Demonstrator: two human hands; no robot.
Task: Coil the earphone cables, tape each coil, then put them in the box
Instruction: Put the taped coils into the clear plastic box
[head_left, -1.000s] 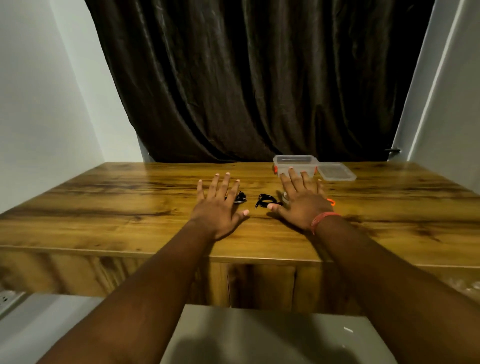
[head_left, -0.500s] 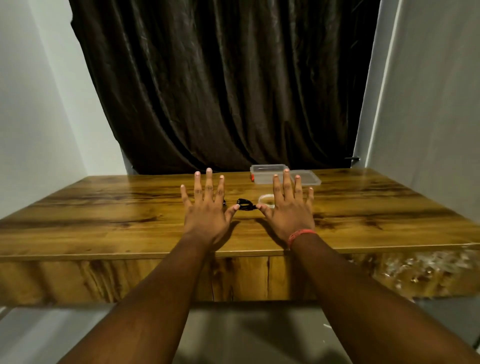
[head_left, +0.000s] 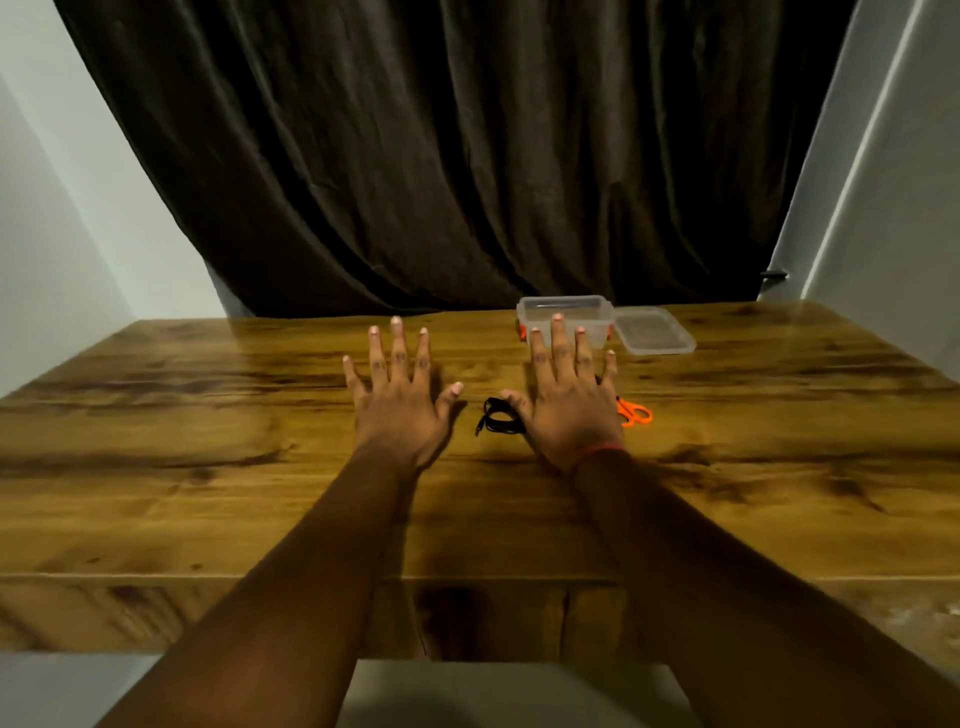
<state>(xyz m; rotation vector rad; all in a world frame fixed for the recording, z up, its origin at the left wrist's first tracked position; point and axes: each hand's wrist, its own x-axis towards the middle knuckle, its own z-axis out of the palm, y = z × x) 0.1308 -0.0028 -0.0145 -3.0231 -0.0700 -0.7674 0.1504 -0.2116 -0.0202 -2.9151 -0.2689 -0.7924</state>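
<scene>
One head-worn view, looking forward and down along both forearms. The left hand and right hand sit mid-frame, near the lens; beyond their fingertips the table runs to a dark curtain. The wide angle bends the walls at both sides of the hands.

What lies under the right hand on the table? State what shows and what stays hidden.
Orange scissor handles stick out beside the right hand, and a black earphone cable lies by its thumb. The scissors' blades and anything else beneath the palm are covered.
</scene>
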